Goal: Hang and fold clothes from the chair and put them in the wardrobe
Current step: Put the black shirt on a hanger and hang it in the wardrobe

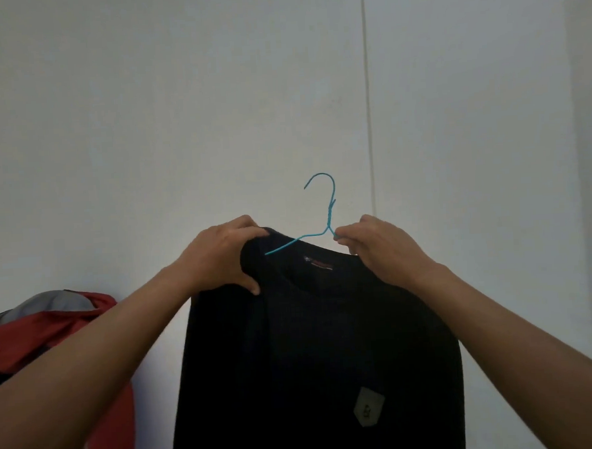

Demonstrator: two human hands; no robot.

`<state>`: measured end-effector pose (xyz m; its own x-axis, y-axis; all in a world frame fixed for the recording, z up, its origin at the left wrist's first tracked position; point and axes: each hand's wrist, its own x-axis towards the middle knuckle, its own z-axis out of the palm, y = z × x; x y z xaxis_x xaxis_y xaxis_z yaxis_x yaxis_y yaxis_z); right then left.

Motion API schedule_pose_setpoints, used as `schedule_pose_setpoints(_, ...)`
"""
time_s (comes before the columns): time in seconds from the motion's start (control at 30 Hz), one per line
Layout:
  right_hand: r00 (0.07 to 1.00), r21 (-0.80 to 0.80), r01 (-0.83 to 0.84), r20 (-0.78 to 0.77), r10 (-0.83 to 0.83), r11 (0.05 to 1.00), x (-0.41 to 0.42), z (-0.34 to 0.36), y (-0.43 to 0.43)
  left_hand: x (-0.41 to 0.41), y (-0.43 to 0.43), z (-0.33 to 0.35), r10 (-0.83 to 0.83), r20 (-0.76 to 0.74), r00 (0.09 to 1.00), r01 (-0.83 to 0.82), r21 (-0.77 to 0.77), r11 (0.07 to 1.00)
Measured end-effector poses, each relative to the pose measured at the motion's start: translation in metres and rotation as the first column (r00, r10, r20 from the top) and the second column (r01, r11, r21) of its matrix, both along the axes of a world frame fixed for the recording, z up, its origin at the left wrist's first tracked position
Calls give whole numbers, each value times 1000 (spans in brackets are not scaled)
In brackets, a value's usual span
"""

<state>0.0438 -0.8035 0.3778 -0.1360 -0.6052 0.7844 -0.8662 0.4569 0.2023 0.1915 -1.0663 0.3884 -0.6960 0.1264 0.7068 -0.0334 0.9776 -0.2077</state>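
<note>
Black knit fills the lower middle: a black sweater (322, 353) hangs in front of the person, from about the centre down to 6 o'clock. Two bare forearms rise from 7 and 5 o'clock and converge on its top edge.

The left hand (220, 255), at 9 o'clock of the collar, grips the shoulder of the sweater. Its fingers curl over the top and its thumb presses on the front below.

The right hand (381, 250), at 3 o'clock of the collar, pinches the wire of a blue wire hanger (330, 215) between thumb and fingertips, just under the twisted neck. Whether it also holds the collar cannot be told.

One arm of the hanger slopes toward 8 o'clock into the neck opening. The hook stands toward 12 o'clock, its tip turned to 9.

A neck label (319, 261) inside the collar shows small white and red marks, too small to read. A grey patch (368, 406) low on the front bears a dark mark, also unreadable.

Farther back, at 8 o'clock, lies a red garment (29, 338) with a grey lining. Behind everything is a pale wall panel (179, 110) with a vertical seam (367, 100) at 1 o'clock.
</note>
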Motion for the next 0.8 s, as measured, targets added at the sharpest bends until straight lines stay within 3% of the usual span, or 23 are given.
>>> schedule_pose_setpoints(0.1,1000,88,1,-3,0,996,0,-6,5,-3,-6,-1,78,181,980,-61,-96,994)
schedule_pose_setpoints(0.2,1000,115,-12,-22,15,993,11,-16,-4,-13,-3,-12,-40,261,964,31,40,999)
schedule_pose_setpoints(0.37,999,-35,17,32,-16,999,9,-26,-21,-26,3,-31,-303,145,942,239,343,908)
schedule_pose_setpoints(0.5,988,-231,26,152,10,973,2,-18,-10,-27,-15,-44,-309,84,947,251,407,878)
schedule_pose_setpoints(0.7,978,-196,37,208,5,980,-7,-16,-9,-22,-18,-47,-213,120,970,150,395,906)
schedule_pose_setpoints(0.8,976,-217,31,217,17,976,-4,-20,-19,-25,14,-48,-220,72,973,195,258,946)
